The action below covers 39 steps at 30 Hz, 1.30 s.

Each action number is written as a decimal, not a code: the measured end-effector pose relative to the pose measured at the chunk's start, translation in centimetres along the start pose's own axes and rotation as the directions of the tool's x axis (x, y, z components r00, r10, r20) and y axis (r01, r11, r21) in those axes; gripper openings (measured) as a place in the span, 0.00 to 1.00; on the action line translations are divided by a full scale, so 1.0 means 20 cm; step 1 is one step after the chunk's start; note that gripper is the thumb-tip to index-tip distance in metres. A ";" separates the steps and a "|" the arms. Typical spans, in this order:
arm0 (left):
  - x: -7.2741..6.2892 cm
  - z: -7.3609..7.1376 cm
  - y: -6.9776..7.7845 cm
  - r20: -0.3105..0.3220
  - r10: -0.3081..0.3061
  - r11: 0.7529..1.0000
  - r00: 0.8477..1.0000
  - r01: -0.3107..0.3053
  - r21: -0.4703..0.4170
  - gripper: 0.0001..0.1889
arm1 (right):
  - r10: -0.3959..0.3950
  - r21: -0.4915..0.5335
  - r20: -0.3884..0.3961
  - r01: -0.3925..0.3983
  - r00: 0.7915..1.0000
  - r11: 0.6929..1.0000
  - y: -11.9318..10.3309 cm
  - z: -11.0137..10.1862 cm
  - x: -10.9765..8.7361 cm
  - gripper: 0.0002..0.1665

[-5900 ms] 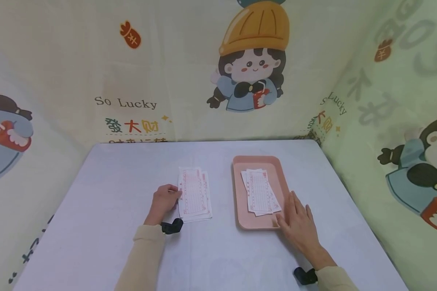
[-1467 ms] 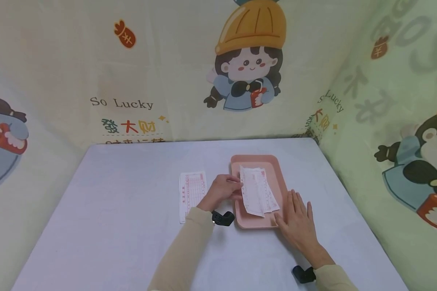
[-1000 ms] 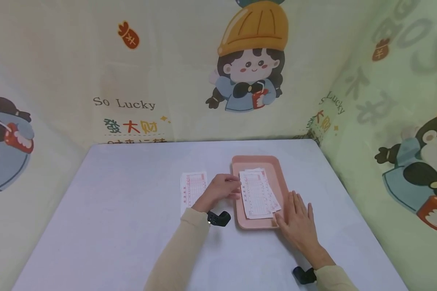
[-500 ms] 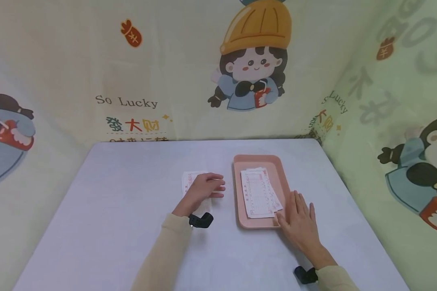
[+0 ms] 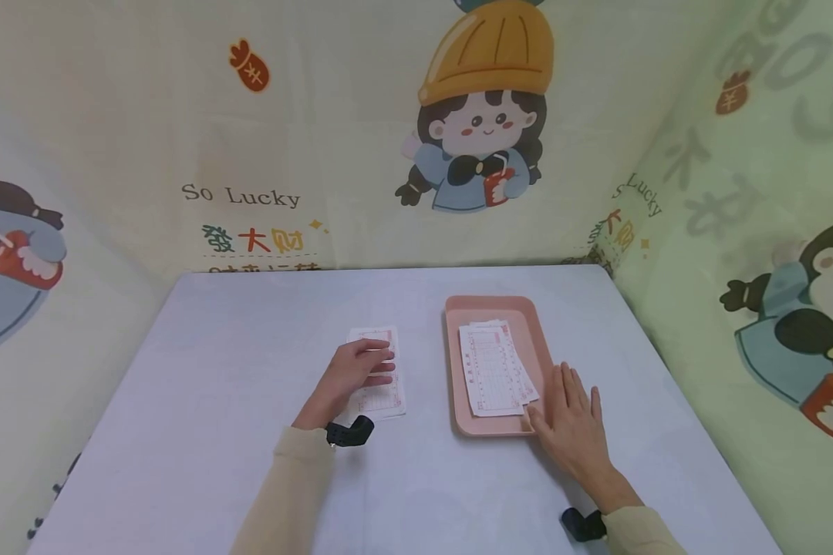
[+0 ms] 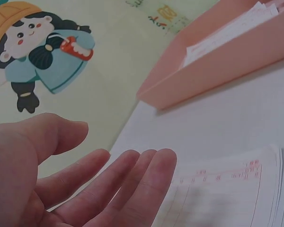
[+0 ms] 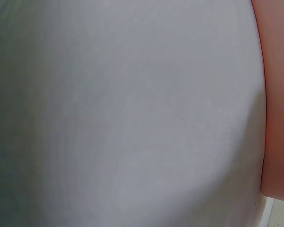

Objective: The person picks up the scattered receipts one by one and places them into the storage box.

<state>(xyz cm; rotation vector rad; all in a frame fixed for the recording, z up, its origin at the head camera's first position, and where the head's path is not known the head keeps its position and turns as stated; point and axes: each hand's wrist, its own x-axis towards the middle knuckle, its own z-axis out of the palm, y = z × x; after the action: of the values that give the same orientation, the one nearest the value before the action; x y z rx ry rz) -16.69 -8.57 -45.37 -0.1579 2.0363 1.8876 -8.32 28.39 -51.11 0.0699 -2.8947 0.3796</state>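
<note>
A small stack of white paper slips printed with red grids (image 5: 383, 401) lies on the white table, left of a pink tray (image 5: 456, 412). My left hand (image 5: 361, 368) hovers over that stack, fingers loosely extended and holding nothing. In the left wrist view the same hand (image 6: 109, 184) shows its thumb apart from the fingers, with the stack's corner (image 6: 217, 194) beyond them. More slips (image 5: 493, 370) lie in the tray, overlapping at slightly different angles. My right hand (image 5: 572, 424) rests with straight fingers along the tray's right rim, near its front corner.
White cloth covers the table (image 5: 236, 401), whose back edge meets a curtain (image 5: 347, 154) with cartoon prints. A second printed curtain (image 5: 770, 308) hangs along the right side. Black wrist cameras sit on both wrists.
My left hand has brought a slip onto the pile in the tray, let go of it, and moved back left over the stack. The right hand has stayed at the tray's rim.
</note>
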 end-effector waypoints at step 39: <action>0.01 -0.23 -0.13 -0.336 -0.143 0.953 0.931 0.221 0.208 0.20 | -0.012 -0.032 -0.014 0.011 1.000 0.999 0.01 0.01 0.00 0.53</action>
<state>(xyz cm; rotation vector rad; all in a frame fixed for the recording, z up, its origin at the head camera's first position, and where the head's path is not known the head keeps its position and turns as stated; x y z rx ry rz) -16.91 -13.22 -47.62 -0.6023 2.3477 1.5635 -8.36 28.45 -51.31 0.0782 -2.8839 0.3302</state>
